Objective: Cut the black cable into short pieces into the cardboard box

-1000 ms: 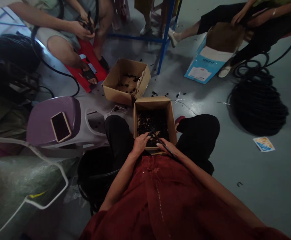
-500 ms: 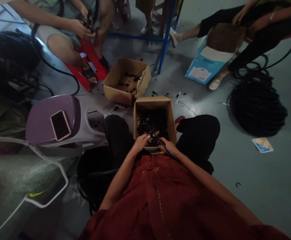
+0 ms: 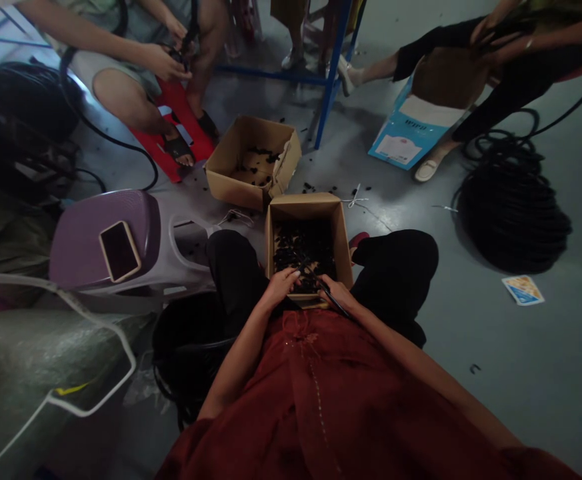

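Between my knees stands an open cardboard box (image 3: 343, 243) with many small black pieces (image 3: 291, 243) inside. My left hand (image 3: 281, 285) is over its near left corner, fingers pinched on a thin black strip (image 3: 303, 261). Close by on the right, my right hand (image 3: 337, 291) is closed around a slim black-handled tool (image 3: 339, 307), whose handle sticks out back toward my forearm. The front of the tool points toward my left fingertips; its exact kind is too dark to tell.
A second cardboard box (image 3: 235, 187) stands just beyond. A purple stool (image 3: 81, 247) with a phone (image 3: 121, 251) is at left. Black tubing lies coiled (image 3: 513, 213) at right. Two seated people work opposite, one beside a blue-and-white box (image 3: 401, 143). A blue metal leg (image 3: 328, 100) stands between them.
My hands stay nearly in place, with the dark strip and tool slightly shifted between them. The person at upper left has drawn their hands apart; the one at right has raised theirs slightly.
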The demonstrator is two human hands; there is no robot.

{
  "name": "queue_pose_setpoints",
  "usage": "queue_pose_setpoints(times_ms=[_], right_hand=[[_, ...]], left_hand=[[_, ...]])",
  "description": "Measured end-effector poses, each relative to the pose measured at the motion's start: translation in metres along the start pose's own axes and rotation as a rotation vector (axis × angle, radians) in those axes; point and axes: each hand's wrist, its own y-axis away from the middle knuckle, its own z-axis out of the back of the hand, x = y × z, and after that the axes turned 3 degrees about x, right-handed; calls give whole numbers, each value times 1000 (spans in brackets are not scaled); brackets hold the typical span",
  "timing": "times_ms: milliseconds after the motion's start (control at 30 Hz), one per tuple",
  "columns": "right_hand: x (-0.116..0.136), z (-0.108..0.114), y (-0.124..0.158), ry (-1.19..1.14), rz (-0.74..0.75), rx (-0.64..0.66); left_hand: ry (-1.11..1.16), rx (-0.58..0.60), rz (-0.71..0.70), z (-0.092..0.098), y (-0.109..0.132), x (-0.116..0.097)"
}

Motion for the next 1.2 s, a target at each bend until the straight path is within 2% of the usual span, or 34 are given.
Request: queue_pose_setpoints(times_ms=[467, 600, 700, 867, 933, 1200], right_hand=[[1, 0, 2, 45, 28, -30], [0, -1, -1, -8, 30, -16], [-1, -1, -4, -53, 59, 6], [6, 6, -6, -82, 131, 32], [11, 11, -5, -103, 141, 39], [13, 20, 1, -133, 119, 142]], left_hand=[[79, 176, 67, 9, 5, -5], [79, 160, 66, 11, 7, -9], [-66, 108, 54, 15, 11, -18], [-597, -34, -166, 23, 18, -39], [-735, -82, -218, 25, 19, -43], [-827, -129, -232, 26, 17, -25]])
